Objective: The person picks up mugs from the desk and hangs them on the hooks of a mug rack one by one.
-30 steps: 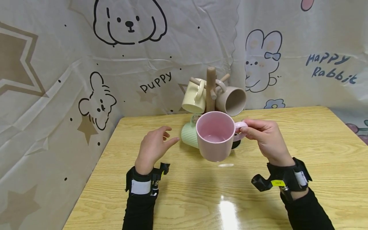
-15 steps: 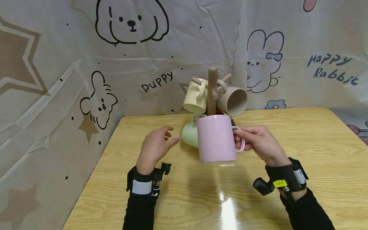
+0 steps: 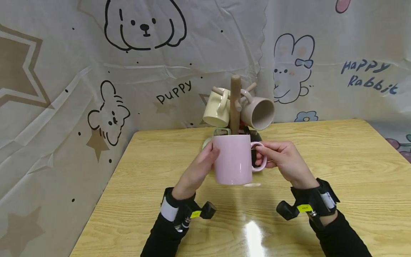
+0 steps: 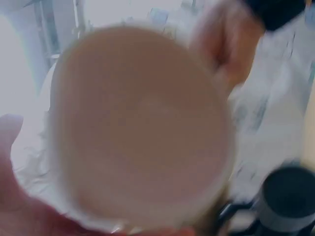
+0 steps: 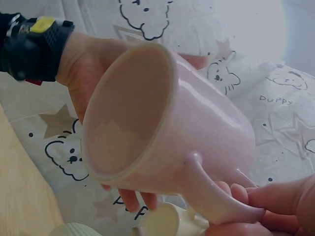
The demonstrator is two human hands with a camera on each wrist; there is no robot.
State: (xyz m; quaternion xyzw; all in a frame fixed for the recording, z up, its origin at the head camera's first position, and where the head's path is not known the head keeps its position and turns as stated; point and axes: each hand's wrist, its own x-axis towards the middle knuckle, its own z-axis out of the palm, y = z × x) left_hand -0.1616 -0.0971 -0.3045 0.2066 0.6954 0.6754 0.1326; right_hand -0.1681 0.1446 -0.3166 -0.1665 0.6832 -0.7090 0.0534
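Observation:
A pink mug (image 3: 232, 160) is held up in front of the wooden mug tree (image 3: 235, 103). My right hand (image 3: 287, 160) pinches its handle between thumb and fingers. Against the mug's left side is my left hand (image 3: 197, 171), its thumb on the near side. The right wrist view shows that left hand (image 5: 93, 66) behind the mug, with fingertips showing below it. From the head the mug's opening is hidden; the right wrist view looks into it. In the left wrist view the mug (image 4: 142, 123) is blurred.
On the tree hang a pale yellow mug (image 3: 216, 107) and a beige mug (image 3: 260, 112). Lower down, a green mug (image 3: 206, 142) and a black mug (image 3: 255, 135) are mostly hidden behind the pink one. A printed cloth (image 3: 154, 85) stands behind the wooden table (image 3: 144, 157).
My left hand has moved right from beside the green mug onto the pink mug. The pink mug has tipped so its opening no longer faces the head camera, and it has shifted slightly left.

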